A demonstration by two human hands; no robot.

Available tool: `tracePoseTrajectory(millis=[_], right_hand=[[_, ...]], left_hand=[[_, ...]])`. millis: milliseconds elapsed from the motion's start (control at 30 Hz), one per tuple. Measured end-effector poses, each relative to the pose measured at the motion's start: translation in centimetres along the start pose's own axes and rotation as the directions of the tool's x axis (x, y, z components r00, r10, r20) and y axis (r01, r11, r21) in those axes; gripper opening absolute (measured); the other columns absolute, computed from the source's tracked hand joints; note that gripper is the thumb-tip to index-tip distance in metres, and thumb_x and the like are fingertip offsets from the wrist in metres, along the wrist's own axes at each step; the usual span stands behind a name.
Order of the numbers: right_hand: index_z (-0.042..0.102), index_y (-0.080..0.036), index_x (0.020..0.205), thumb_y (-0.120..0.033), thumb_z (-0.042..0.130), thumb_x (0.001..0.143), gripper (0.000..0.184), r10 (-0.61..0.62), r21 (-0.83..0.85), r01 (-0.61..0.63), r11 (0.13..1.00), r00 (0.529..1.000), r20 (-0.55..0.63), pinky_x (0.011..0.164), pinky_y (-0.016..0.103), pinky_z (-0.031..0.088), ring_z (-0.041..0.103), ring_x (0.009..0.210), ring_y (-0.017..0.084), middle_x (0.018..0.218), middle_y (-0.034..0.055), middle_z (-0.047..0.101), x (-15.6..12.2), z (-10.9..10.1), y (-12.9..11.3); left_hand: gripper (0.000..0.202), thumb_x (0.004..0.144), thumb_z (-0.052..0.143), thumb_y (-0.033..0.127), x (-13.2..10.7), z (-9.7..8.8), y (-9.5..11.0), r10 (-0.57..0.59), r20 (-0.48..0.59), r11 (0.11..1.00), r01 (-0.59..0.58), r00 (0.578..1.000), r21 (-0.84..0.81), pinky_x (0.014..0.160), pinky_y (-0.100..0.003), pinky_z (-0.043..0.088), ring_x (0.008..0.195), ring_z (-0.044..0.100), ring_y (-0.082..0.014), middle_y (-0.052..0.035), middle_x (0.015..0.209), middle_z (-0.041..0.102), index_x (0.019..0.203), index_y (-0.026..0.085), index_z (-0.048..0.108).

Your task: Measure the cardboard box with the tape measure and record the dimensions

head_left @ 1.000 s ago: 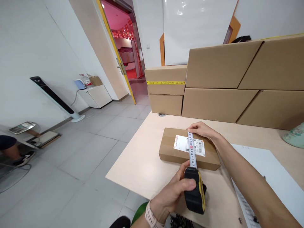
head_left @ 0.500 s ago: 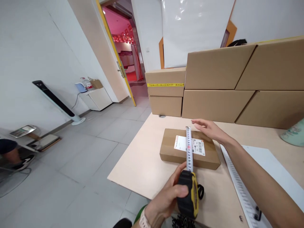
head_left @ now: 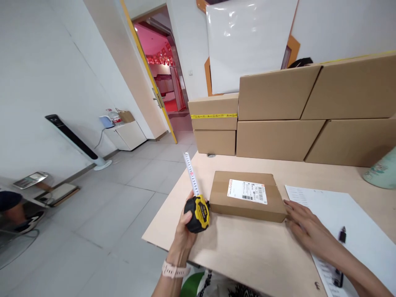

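My left hand (head_left: 183, 231) is closed round a black and yellow tape measure (head_left: 198, 213), left of a flat cardboard box. A length of white blade (head_left: 192, 175) sticks out of it, up and to the left, past the table's left edge. The cardboard box (head_left: 222, 201) lies flat on the table with a white shipping label (head_left: 247, 191) on top. My right hand (head_left: 309, 227) is at the box's near right corner, fingers stretched out and seemingly touching its side. Beneath my right forearm are printed paper sheets (head_left: 349, 210) and a black pen (head_left: 342, 235), partly covered.
Large cardboard boxes (head_left: 278, 138) are stacked along the table's back. A pale green container (head_left: 382, 171) stands at the right. The table (head_left: 247, 251) ends at the left over a tiled floor. A person's leg (head_left: 14, 210) shows at far left, near a platform scale (head_left: 58, 194).
My left hand has carried the tape measure left, off the cardboard box, its blade still out. My right hand has come down from the box's far side to its near right corner.
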State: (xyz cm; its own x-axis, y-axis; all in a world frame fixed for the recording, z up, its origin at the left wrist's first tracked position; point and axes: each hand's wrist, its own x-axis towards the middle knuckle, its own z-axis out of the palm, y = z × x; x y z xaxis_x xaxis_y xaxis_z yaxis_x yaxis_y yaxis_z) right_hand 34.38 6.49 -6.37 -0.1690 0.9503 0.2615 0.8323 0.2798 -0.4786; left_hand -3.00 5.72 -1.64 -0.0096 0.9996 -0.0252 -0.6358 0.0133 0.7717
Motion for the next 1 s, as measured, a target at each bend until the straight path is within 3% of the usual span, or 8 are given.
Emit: tracePoseTrajectory(millis=[167, 333, 467, 633, 800, 867, 933, 1000], right_hand=[[0.068, -0.024, 0.118, -0.039, 0.049, 0.082, 0.043, 0.036, 0.115, -0.042, 0.993, 0.998, 0.056, 0.104, 0.049, 0.045, 0.049, 0.130, 0.032, 0.134, 0.0111, 0.060, 0.0, -0.3, -3.4], [0.069, -0.027, 0.112, -0.056, 0.060, 0.078, 0.045, 0.154, 0.251, -0.154, 0.956, 0.988, 0.019, 0.099, 0.047, 0.050, 0.058, 0.120, 0.034, 0.127, 0.0101, 0.065, -0.1, -3.6, -5.7], [0.067, -0.029, 0.109, -0.061, 0.068, 0.069, 0.051, 0.296, 0.264, -0.277, 0.924, 0.955, -0.033, 0.083, 0.046, 0.056, 0.065, 0.107, 0.036, 0.119, 0.0087, 0.069, 1.3, -5.3, -5.9], [0.064, -0.027, 0.100, -0.060, 0.063, 0.075, 0.042, 0.343, 0.306, -0.321, 0.896, 0.939, -0.019, 0.077, 0.042, 0.056, 0.066, 0.104, 0.034, 0.114, 0.0077, 0.071, 3.9, -5.5, -5.2], [0.060, -0.028, 0.115, -0.060, 0.058, 0.079, 0.049, 0.336, 0.396, -0.275, 0.876, 0.938, -0.092, 0.082, 0.040, 0.054, 0.063, 0.109, 0.031, 0.126, 0.0080, 0.065, 4.7, -6.1, -5.2], [0.061, -0.028, 0.115, -0.061, 0.051, 0.084, 0.047, 0.349, 0.435, -0.260, 0.862, 0.927, -0.138, 0.083, 0.039, 0.053, 0.063, 0.108, 0.030, 0.127, 0.0077, 0.065, 4.9, -6.7, -5.6], [0.063, -0.029, 0.113, -0.061, 0.045, 0.088, 0.044, 0.345, 0.450, -0.238, 0.861, 0.922, -0.173, 0.086, 0.039, 0.051, 0.062, 0.110, 0.029, 0.126, 0.0067, 0.065, 5.5, -7.5, -6.2], [0.064, -0.030, 0.112, -0.060, 0.041, 0.091, 0.043, 0.315, 0.452, -0.201, 0.869, 0.930, -0.192, 0.090, 0.039, 0.049, 0.060, 0.113, 0.029, 0.126, 0.0054, 0.065, 6.4, -8.3, -6.9]], left_hand=[[0.077, 0.068, 0.072, 0.042, 0.3, 0.9, 0.1, -0.010, 0.045, 1.000, 0.011, 0.999, -0.022, 0.085, -0.035, 0.051, 0.096, 0.063, -0.0243, -0.0082, 0.108, 0.068, 0.138, 0.024, 0.047], [0.077, 0.063, 0.073, 0.044, 0.3, 2.5, 3.9, 0.084, 0.119, 0.996, -0.081, 0.989, -0.031, 0.088, -0.044, 0.052, 0.103, 0.063, -0.0317, -0.0113, 0.111, 0.068, 0.134, 0.022, 0.052], [0.075, 0.063, 0.071, 0.046, 1.8, 4.9, 6.1, 0.175, 0.173, 0.985, -0.171, 0.969, -0.036, 0.093, -0.050, 0.050, 0.109, 0.061, -0.0350, -0.0117, 0.111, 0.068, 0.132, 0.021, 0.053], [0.070, 0.067, 0.070, 0.042, 3.9, 6.4, 6.2, 0.155, 0.152, 0.988, -0.152, 0.976, -0.029, 0.096, -0.050, 0.049, 0.111, 0.060, -0.0336, -0.0094, 0.111, 0.068, 0.132, 0.022, 0.053], [0.079, 0.068, 0.071, 0.040, -0.8, 5.8, 6.6, 0.137, 0.089, 0.991, -0.135, 0.987, -0.024, 0.097, -0.048, 0.048, 0.115, 0.059, -0.0350, -0.0097, 0.117, 0.068, 0.141, 0.025, 0.045], [0.080, 0.069, 0.071, 0.039, -3.8, 6.1, 6.2, 0.012, 0.152, 0.999, -0.004, 0.988, -0.052, 0.102, -0.046, 0.044, 0.120, 0.056, -0.0347, -0.0103, 0.125, 0.064, 0.143, 0.026, 0.042], [0.083, 0.068, 0.071, 0.045, -6.2, 6.8, 5.0, -0.133, 0.289, 0.982, 0.166, 0.948, -0.091, 0.099, -0.049, 0.045, 0.117, 0.057, -0.0371, -0.0130, 0.126, 0.063, 0.144, 0.026, 0.041], [0.091, 0.064, 0.074, 0.047, -7.5, 7.7, 3.2, -0.250, 0.419, 0.944, 0.316, 0.873, -0.096, 0.093, -0.053, 0.046, 0.111, 0.060, -0.0395, -0.0138, 0.120, 0.064, 0.145, 0.027, 0.038]])
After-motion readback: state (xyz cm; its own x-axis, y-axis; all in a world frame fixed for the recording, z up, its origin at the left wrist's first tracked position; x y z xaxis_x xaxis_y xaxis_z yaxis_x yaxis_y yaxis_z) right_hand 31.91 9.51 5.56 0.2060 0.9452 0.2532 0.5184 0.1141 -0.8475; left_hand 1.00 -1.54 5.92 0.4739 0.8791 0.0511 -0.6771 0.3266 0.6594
